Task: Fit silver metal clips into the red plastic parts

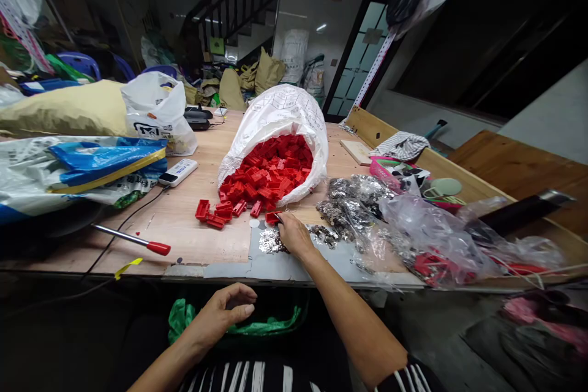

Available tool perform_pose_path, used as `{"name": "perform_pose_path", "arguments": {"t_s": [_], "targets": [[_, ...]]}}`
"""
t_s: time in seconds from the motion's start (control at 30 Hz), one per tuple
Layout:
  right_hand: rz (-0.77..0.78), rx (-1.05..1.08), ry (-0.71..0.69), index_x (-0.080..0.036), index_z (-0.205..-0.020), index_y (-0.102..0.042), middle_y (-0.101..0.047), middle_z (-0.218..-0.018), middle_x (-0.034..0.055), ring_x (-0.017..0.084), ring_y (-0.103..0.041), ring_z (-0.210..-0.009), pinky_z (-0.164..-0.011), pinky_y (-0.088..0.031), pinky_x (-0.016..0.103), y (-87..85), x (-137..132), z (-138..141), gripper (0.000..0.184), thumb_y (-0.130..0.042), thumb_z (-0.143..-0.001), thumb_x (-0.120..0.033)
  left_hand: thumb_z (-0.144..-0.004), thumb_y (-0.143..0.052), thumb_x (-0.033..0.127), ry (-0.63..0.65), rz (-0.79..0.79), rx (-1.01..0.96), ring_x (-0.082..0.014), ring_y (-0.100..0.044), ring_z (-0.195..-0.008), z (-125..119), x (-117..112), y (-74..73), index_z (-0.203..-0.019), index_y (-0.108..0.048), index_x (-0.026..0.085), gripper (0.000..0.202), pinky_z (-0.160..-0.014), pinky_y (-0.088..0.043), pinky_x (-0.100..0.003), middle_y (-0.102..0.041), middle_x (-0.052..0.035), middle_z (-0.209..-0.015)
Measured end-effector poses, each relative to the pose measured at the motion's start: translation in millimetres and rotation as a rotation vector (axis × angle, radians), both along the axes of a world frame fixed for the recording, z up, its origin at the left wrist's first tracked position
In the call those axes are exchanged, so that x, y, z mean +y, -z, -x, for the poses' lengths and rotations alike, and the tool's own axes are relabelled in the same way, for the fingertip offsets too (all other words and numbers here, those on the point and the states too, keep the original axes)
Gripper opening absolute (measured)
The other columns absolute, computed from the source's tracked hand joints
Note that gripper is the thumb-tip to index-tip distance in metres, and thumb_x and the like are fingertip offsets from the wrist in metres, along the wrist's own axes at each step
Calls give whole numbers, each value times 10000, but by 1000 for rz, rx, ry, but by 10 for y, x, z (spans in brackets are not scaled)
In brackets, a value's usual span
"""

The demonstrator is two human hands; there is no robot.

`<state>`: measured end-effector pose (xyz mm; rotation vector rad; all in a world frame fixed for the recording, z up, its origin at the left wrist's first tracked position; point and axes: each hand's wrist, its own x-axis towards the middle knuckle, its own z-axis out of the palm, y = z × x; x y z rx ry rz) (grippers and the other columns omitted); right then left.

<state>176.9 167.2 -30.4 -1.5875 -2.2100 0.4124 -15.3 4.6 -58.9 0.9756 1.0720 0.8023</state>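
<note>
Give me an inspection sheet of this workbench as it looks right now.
Surface: pale wooden table, grey patch at the near edge.
Things in hand: white plastic sack spilling red plastic blocks; small pile of silvery metal bits.
Clutter: white remote control, red-handled metal rod, clear plastic bags, blue-and-white sacks.
Hands: right hand fingertips on a loose red block; left hand curled below the table edge, over a green-lined bin.
Cables: thin black cable across the left side.
Surroundings: dark staircase, glass-panelled door.
</note>
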Motion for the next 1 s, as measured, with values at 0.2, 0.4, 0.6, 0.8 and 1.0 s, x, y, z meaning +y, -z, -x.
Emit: {"name": "perform_pose_path", "arguments": {"t_s": [0.2, 0.4, 0.6, 0.8, 1.0], "targets": [[62, 154, -108, -209, -1150, -622, -666, -1115, 33, 158, -603, -1003, -874, -445, 242, -158, -433, 21, 316, -487, -868, -169, -707, -728, 385, -216, -18, -156, -224, -658, -917, -8, 85, -68, -1208, -542, 236, 555, -786, -534, -362, -637, -90, -1091], [391, 448, -374, -219, -1010, -696, -709, -881, -23, 152, -625, -784, -693, -461, 234, -251, -1010, 66, 239, -510, -860, -220, -695, -737, 325, -266, -232, -1, -215, -658, -849, -102, 192, -135, -1257, -520, 254, 607, -628, -575, -303, -632, -64, -1140], [209, 239, -9, -194, -1012, -650, -689, -1000, 33, 173, -624, -935, -820, -453, 263, -183, -827, -336, 197, -514, -875, -232, -727, -715, 354, -273, -134, -70, -201, -652, -838, -113, 155, -133, -1051, -601, 185, 383, -698, -577, -309, -684, -30, -901], [-18, -209, 376, -202, -1004, -627, -632, -1042, 79, 199, -610, -883, -726, -423, 280, -56, -481, -814, 161, -534, -875, -226, -704, -741, 329, -317, -17, -194, -220, -672, -891, -60, 133, -183, -1050, -548, 193, 418, -814, -552, -373, -709, -54, -915], [-21, -216, 334, -225, -901, -630, -634, -968, 45, 174, -601, -832, -688, -396, 256, 0, -366, -855, 96, -538, -873, -234, -649, -783, 308, -359, 40, -267, -237, -692, -875, -108, 125, -228, -1008, -541, 190, 449, -830, -542, -383, -721, -58, -886]]}}
